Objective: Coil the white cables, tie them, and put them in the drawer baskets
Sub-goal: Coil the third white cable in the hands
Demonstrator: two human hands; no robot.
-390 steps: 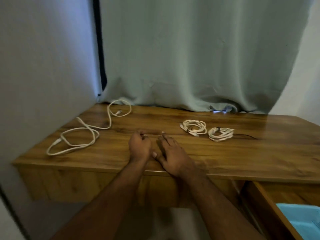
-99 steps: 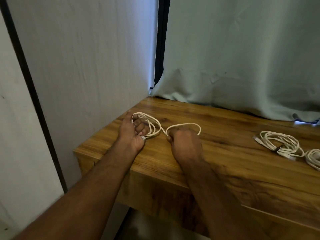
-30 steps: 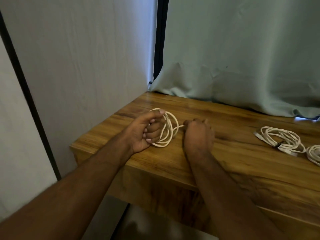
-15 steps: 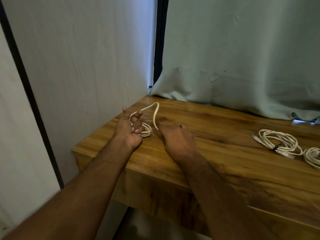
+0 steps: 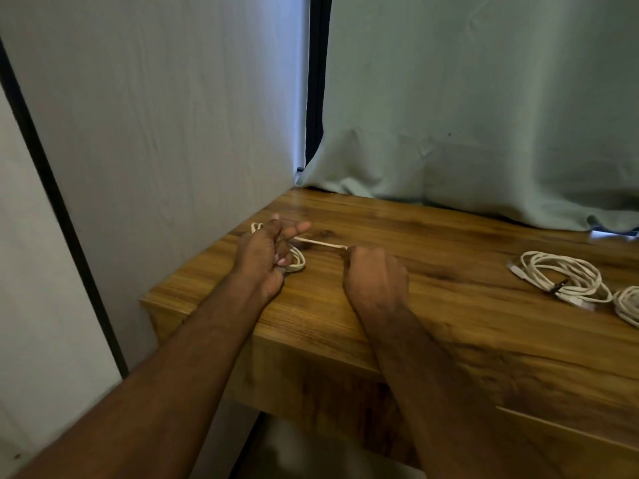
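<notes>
A white cable (image 5: pixel 300 262) lies partly coiled at the left end of the wooden desk (image 5: pixel 466 326). My left hand (image 5: pixel 264 259) grips the small bundle of loops, with two fingers sticking out. A straight strand runs from the bundle to my right hand (image 5: pixel 375 280), which is closed in a fist and pinches the strand's end. Two other white cables lie at the right: a coiled one with a dark tie (image 5: pixel 562 280) and another coil (image 5: pixel 629 304) cut off by the frame edge. No drawer basket is in view.
A pale wall panel (image 5: pixel 155 133) stands right against the desk's left end. A green curtain (image 5: pixel 484 115) hangs along the back and drapes onto the desk. The desk's front edge runs below my forearms.
My right hand moved right and pulled a strand out straight from the bundle. The raised loop seen half a second ago is gone. My left hand keeps the coil.
</notes>
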